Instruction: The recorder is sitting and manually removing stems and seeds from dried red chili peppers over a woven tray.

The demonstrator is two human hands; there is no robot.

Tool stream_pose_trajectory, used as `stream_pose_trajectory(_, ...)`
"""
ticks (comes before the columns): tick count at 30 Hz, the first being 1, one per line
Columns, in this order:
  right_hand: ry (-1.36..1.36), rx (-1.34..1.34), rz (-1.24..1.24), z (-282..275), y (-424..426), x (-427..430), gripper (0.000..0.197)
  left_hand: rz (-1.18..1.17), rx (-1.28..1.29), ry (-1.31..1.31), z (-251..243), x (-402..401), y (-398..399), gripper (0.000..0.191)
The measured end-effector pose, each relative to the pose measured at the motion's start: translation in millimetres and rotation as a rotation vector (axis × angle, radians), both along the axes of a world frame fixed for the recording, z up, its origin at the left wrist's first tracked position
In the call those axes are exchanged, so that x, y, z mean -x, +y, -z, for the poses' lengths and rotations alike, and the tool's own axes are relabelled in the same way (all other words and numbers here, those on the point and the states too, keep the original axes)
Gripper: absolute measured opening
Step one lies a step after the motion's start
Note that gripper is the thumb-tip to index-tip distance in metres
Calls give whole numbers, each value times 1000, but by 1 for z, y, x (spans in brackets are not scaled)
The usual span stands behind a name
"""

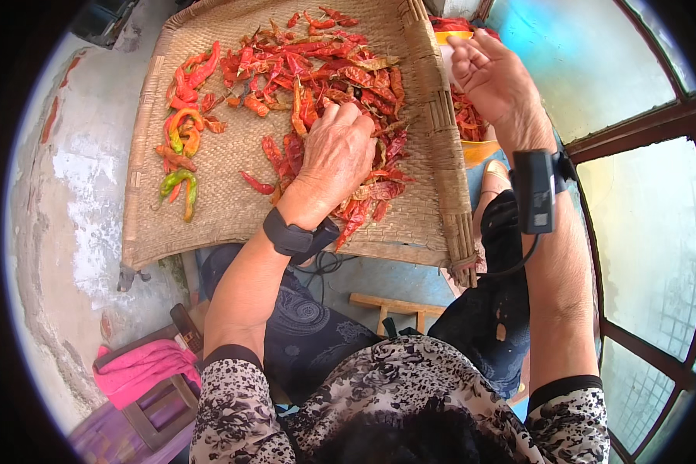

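Observation:
My left hand (341, 152) reaches into a heap of dried red chili peppers (354, 75) on a woven bamboo tray (232, 180). Its fingertips are curled down and hidden, so I cannot tell whether they grip a pepper. Past the tray's bound right rim (441, 116), my right hand (493, 84) is raised with the palm partly turned up and fingers loosely bent. Nothing shows in it. Just beyond and below it is a yellow-rimmed container (478, 152) holding red peppers (468, 116). Fresher red, orange and green peppers (180, 127) lie apart along the tray's left side.
A framed glass window (644, 232) borders the right, close to my right arm. A peeling plastered wall (87, 174) runs along the left. Lower left, a pink cloth (151, 368) hangs over a wooden piece of furniture (159, 412). A wooden frame (400, 304) shows beneath the tray.

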State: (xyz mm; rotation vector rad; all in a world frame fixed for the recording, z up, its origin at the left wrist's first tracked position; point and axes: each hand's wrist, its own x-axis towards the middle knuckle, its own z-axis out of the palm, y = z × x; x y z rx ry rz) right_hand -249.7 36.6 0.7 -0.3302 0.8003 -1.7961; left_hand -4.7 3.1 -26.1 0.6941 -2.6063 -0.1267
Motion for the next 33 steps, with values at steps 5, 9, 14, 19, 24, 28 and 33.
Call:
stream_pose_trajectory(5, 905, -25, -203, -12, 5, -29, 40, 18, -94, 158, -8, 3, 0, 9)
stream_pose_trajectory(9, 1600, 208, -255, -1, 5, -49, 24, -22, -127, 175, -15, 1, -2, 9)
stream_pose_trajectory(14, 1675, 208, -326, 7, 3, -58, 15, -28, -271, 283, -19, -2, -2, 8)
stream_pose_trajectory(19, 1647, 188, -273, -4, 3, -50, 16, -86, -383, 366, -22, -4, -7, 12)
stream_pose_trajectory(24, 1301, -79, -310, -29, 14, -40, 16, -115, -407, 325, -18, -11, -11, 17)
stream_pose_trajectory(28, 322, -36, -73, -17, 3, -12, 14, -105, -242, 10, -16, -12, -8, 27)
stream_pose_trajectory(33, 90, -53, 28, -8, 1, -13, 16, -93, -260, 31, -8, -14, -10, 29)
